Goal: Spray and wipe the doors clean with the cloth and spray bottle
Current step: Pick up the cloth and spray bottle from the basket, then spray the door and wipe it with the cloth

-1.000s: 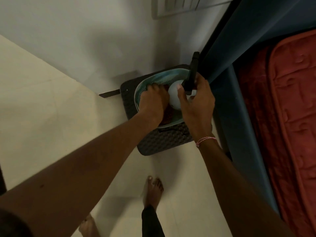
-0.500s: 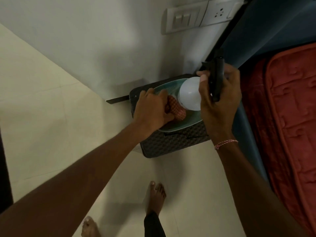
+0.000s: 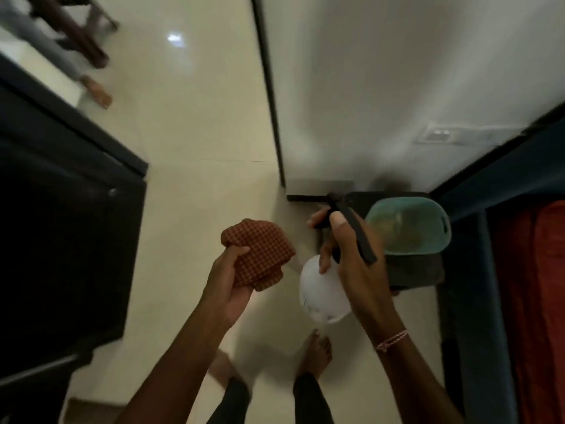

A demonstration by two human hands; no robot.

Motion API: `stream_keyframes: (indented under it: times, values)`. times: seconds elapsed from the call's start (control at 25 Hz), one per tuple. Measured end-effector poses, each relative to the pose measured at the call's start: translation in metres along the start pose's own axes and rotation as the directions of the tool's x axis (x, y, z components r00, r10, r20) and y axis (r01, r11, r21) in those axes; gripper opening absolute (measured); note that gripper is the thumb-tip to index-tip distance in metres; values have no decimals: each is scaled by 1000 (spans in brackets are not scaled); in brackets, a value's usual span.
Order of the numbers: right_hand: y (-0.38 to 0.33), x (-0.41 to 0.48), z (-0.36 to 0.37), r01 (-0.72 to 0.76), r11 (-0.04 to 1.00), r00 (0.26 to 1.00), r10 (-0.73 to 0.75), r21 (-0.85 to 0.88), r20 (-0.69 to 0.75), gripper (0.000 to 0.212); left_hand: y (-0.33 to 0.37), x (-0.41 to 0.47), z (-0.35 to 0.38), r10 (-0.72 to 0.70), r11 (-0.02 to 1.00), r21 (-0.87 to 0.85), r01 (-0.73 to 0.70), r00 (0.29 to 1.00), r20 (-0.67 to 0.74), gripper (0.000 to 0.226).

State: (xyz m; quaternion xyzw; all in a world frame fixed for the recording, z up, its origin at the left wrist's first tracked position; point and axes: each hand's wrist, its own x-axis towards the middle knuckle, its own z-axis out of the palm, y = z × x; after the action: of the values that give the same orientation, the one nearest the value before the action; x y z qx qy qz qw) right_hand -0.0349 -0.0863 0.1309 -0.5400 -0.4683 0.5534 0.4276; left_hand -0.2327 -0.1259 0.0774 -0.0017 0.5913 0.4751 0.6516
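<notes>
My left hand (image 3: 227,283) grips a bunched red checked cloth (image 3: 260,252) at mid-frame, held above the floor. My right hand (image 3: 354,264) holds a spray bottle with a white round body (image 3: 321,295) and a black trigger head (image 3: 351,224), fingers curled round the neck. A dark door (image 3: 61,240) stands on the left, seen at a steep angle. The frame is blurred by head motion.
A teal plastic basket (image 3: 409,224) sits on a dark stool (image 3: 415,270) against the white wall (image 3: 397,87), which carries a switch plate (image 3: 440,134). A blue bed frame with red bedding (image 3: 538,301) runs along the right. My bare feet (image 3: 318,353) stand on cream tiles. Another person's leg (image 3: 91,84) shows top left.
Both hands lifted out of the basket: the left brought the cloth out and to the left, the right raised the spray bottle. The view swung left, showing the dark door.
</notes>
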Motion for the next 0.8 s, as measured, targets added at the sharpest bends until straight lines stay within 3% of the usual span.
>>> stream_keyframes:
  times: [0.12, 0.2, 0.32, 0.4, 0.52, 0.64, 0.8]
  values:
    - [-35, -51, 112, 23, 999, 970, -12, -40, 244, 33, 47, -74, -105, 45, 988, -136, -70, 983, -181, 36]
    - [-52, -87, 182, 35, 998, 921, -8, -61, 389, 39, 66, -124, -171, 54, 966, -227, -123, 956, -289, 32]
    - [-76, -147, 285, 50, 993, 790, 27, -108, 612, 53, 80, -201, -274, 89, 905, -343, -252, 900, -426, 30]
    - [-90, -185, 345, 83, 987, 697, 42, -139, 716, 49, 80, -247, -333, 95, 843, -421, -333, 864, -494, 33]
    - [-109, -233, 422, 72, 977, 620, 112, -198, 777, 41, 78, -305, -404, 45, 718, -542, -436, 807, -589, 35]
    - [-132, -268, 493, 153, 968, 548, 86, -200, 832, 47, 81, -346, -457, 20, 578, -609, -543, 756, -655, 37]
    - [-172, -287, 573, 227, 952, 499, 68, -206, 864, 47, 109, -366, -487, 34, 431, -626, -650, 705, -708, 37]
